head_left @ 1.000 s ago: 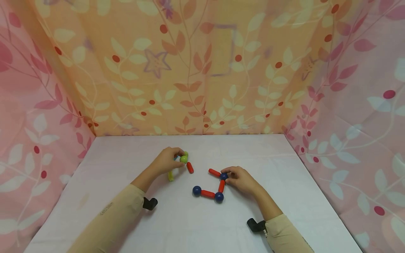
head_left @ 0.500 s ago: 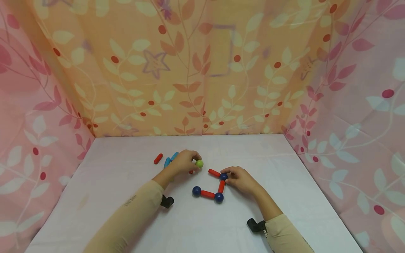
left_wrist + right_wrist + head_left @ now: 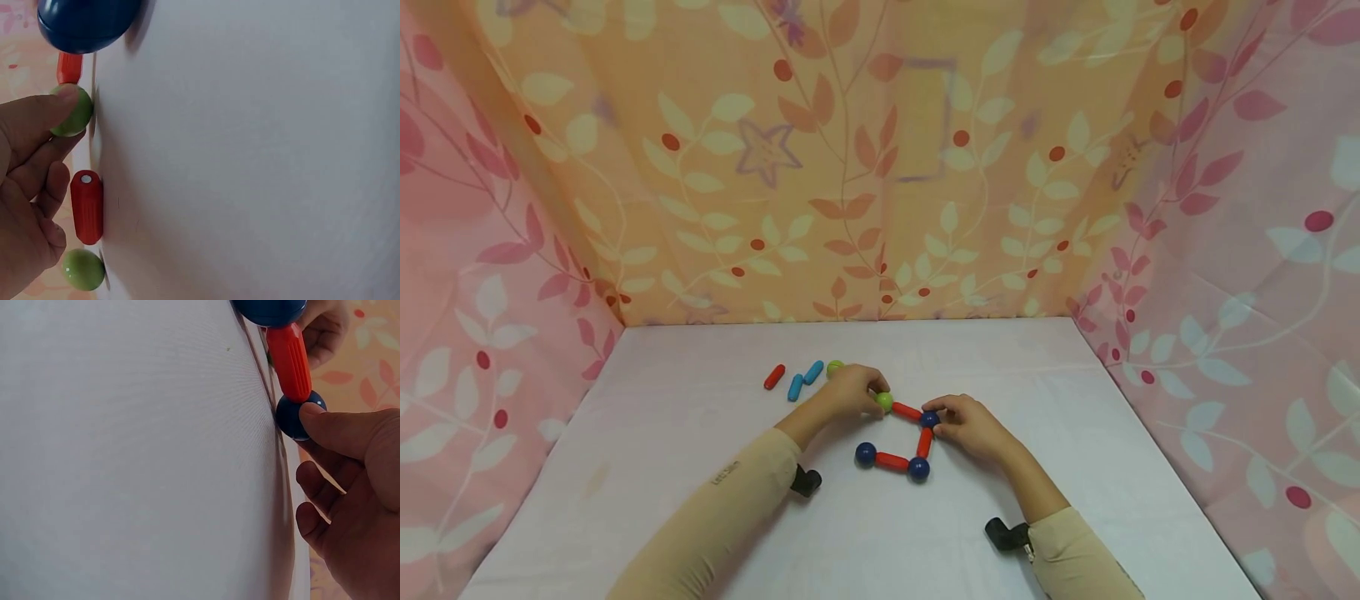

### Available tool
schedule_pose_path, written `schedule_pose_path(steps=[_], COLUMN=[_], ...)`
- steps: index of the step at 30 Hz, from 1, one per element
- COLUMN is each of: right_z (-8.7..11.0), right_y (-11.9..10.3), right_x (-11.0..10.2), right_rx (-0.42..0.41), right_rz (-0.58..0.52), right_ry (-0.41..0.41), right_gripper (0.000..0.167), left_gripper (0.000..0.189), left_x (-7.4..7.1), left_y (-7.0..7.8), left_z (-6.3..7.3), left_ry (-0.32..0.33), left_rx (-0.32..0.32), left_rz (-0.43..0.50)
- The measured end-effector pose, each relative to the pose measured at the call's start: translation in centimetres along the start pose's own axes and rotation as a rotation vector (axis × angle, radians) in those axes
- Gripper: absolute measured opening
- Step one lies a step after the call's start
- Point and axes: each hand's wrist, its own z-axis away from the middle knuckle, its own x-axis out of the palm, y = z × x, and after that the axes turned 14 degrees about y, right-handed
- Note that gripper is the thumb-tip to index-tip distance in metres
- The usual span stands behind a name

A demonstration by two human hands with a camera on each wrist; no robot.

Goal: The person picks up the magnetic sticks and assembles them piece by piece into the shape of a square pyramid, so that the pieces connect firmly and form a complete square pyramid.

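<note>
My left hand (image 3: 852,393) pinches a green ball (image 3: 885,402) between thumb and fingers, right at the free end of a red magnetic rod (image 3: 907,412). At that rod's other end, my right hand (image 3: 976,427) pinches a dark blue ball (image 3: 930,419). From there a second red rod (image 3: 925,443) leads to a blue corner ball (image 3: 919,469), and a third rod (image 3: 892,461) runs left to another blue ball (image 3: 866,453). In the left wrist view, a loose red rod (image 3: 87,209) and a second green ball (image 3: 84,270) lie beyond the left fingers.
Left of the left hand lie a red rod (image 3: 774,377) and two light blue rods (image 3: 795,387). Everything lies on a white-covered table (image 3: 700,358). Patterned curtains (image 3: 880,208) enclose its back and sides.
My left hand has carried the green ball rightward and toward me, up to the red rod's end. The loose rods behind it have come into view. The right hand has stayed in place.
</note>
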Motion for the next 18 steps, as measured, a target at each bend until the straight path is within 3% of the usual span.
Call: schedule_pose_path(steps=[11,18], right_z=[-0.5,-2.8], right_y=[-0.1,-1.3], right_x=[-0.5,-0.4], right_rx=[0.006,-0.041], right_rz=[0.004,0.038], right_ry=[-0.06,-0.108], right_gripper=[0.031,0.029], left_gripper=[0.034,0.033], left_x=[0.2,0.0], left_y=[0.0,0.0], left_z=[0.0,0.1], left_ry=[-0.019,-0.02], left_rx=[0.018,0.009], left_rz=[0.021,0.027])
